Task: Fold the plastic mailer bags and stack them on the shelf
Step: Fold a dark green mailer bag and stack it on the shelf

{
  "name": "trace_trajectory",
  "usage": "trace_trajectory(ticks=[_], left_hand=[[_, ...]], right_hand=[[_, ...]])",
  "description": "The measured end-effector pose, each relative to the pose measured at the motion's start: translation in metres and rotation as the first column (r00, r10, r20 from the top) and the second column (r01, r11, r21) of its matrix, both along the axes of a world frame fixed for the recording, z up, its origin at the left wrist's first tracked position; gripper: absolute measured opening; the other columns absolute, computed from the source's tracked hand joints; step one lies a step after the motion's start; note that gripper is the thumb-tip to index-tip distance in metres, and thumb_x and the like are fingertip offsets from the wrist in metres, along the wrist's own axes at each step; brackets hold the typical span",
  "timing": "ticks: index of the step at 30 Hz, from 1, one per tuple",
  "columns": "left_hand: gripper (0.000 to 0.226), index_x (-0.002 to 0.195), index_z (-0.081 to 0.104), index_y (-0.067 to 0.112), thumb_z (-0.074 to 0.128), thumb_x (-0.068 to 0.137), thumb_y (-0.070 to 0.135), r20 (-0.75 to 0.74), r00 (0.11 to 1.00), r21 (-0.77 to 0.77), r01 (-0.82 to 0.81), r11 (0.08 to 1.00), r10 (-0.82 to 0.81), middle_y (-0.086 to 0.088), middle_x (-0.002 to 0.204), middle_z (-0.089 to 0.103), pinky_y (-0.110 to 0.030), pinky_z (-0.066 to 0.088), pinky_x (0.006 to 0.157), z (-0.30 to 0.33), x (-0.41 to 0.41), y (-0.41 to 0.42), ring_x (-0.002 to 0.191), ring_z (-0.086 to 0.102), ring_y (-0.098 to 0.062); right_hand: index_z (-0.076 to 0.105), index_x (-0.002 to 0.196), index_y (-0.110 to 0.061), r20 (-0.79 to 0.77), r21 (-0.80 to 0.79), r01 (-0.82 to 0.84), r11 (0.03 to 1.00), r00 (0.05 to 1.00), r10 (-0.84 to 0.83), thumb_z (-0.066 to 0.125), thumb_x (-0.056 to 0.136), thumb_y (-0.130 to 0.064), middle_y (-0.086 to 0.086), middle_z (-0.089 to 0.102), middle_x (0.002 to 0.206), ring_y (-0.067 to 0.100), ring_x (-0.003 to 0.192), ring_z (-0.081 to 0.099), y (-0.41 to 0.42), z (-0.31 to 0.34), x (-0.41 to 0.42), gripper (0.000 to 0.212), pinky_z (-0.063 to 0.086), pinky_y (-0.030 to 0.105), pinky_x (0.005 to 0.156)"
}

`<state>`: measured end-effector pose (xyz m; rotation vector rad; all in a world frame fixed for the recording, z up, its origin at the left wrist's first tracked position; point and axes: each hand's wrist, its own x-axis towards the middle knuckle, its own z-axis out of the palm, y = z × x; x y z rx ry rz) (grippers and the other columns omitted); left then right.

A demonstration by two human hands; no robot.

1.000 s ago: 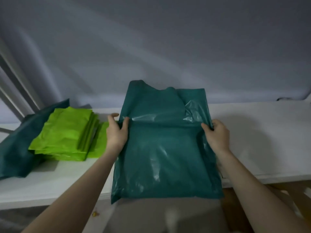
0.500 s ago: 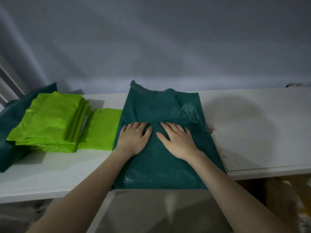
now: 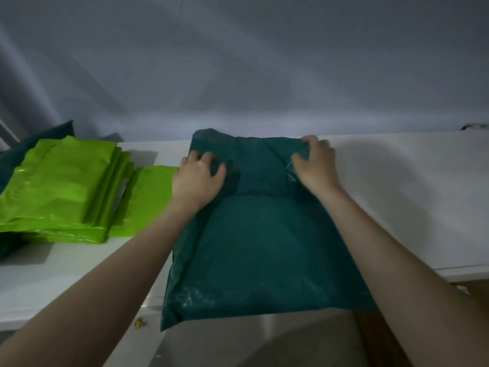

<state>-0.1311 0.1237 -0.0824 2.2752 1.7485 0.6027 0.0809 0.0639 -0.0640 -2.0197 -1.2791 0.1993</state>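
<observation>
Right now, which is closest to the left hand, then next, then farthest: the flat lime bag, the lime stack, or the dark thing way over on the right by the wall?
From the left hand:
1. Flat lime bag, right beside it on its left.
2. Lime stack, farther left.
3. Dark thing, far right at the wall, past the right hand.

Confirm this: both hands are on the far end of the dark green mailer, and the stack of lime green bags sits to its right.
Wrong side. The head view shows the lime green bags to the left of the dark green mailer. The left hand and right hand are indeed at its far end.
</observation>
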Motion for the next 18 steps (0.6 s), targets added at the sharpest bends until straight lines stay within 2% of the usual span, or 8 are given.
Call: trace_trajectory(ticks=[3,6,10,12,15,18], left_hand=[[0.041,0.132,0.046,0.016,0.043,0.094,0.033,0.084,0.996,-0.078,-0.022,0.997,0.029,-0.020,0.133,0.039,-0.043,0.035,0.102,0.002,0.001,0.030,0.122,0.039,-0.038],[0.042,0.136,0.042,0.019,0.044,0.094,0.028,0.121,0.992,-0.177,-0.019,0.984,0.041,-0.025,0.133,0.039,-0.041,0.032,0.107,-0.003,-0.001,0.056,0.121,0.041,-0.041],[0.044,0.138,0.040,0.017,0.044,0.095,0.024,0.080,0.995,-0.245,-0.040,0.969,0.061,-0.027,0.126,0.049,-0.039,0.035,0.103,-0.009,-0.001,0.074,0.117,0.046,-0.041],[0.042,0.137,0.043,0.013,0.046,0.095,0.020,0.110,0.992,-0.242,-0.037,0.969,0.065,-0.024,0.126,0.054,-0.038,0.037,0.102,-0.011,-0.001,0.080,0.118,0.047,-0.038],[0.040,0.133,0.050,0.011,0.050,0.093,0.014,0.233,0.967,-0.239,-0.047,0.970,0.104,-0.017,0.131,0.054,-0.034,0.037,0.102,-0.013,-0.001,0.085,0.120,0.050,-0.033],[0.045,0.131,0.054,0.009,0.049,0.086,0.000,0.362,0.923,-0.227,-0.047,0.973,0.129,-0.012,0.134,0.051,-0.032,0.039,0.101,-0.012,-0.003,0.089,0.119,0.051,-0.030]], right_hand=[[0.032,0.138,-0.012,-0.160,-0.090,0.064,0.994,0.984,-0.077,0.044,0.094,-0.027,0.017,0.037,0.137,0.033,0.122,0.039,0.017,0.010,0.026,0.048,0.037,0.037,0.093],[0.024,0.141,-0.015,-0.344,-0.188,-0.007,0.982,0.937,-0.060,0.040,0.097,-0.035,0.014,0.039,0.139,0.028,0.112,0.045,0.032,0.009,0.040,0.051,0.034,0.031,0.085],[0.030,0.140,-0.017,-0.442,-0.123,-0.082,0.989,0.897,0.019,0.039,0.097,-0.033,0.009,0.041,0.137,0.022,0.110,0.044,0.046,0.003,0.044,0.047,0.034,0.030,0.089],[0.038,0.138,-0.017,-0.419,-0.089,-0.090,0.992,0.907,0.045,0.039,0.098,-0.027,0.006,0.044,0.135,0.020,0.109,0.045,0.054,-0.001,0.044,0.041,0.036,0.030,0.093],[0.052,0.130,-0.015,-0.418,-0.047,-0.104,0.993,0.905,0.075,0.037,0.092,-0.006,0.007,0.050,0.135,0.023,0.120,0.049,0.064,-0.005,0.046,0.042,0.041,0.037,0.104],[0.056,0.127,-0.006,-0.520,0.026,-0.090,0.996,0.850,0.090,0.031,0.082,0.013,0.010,0.057,0.123,0.026,0.108,0.057,0.068,-0.005,0.047,0.054,0.048,0.034,0.096]])
